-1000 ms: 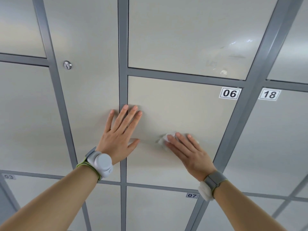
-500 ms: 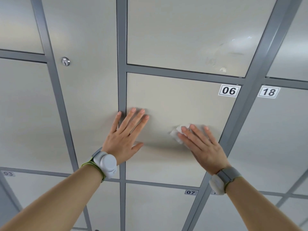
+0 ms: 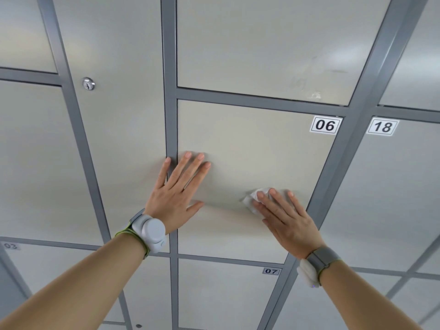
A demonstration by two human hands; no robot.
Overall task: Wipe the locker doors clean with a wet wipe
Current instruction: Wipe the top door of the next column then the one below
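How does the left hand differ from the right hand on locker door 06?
The left hand lies bare on door 06, while the right hand presses a white wet wipe under its fingers. The left hand sits at the door's left edge, its little finger over the grey frame; the right hand is nearer the door's right side. Both lie flat with straight fingers on the same door.

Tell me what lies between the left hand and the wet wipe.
In the head view, only bare panel of locker door 06 lies between the left hand and the wet wipe.
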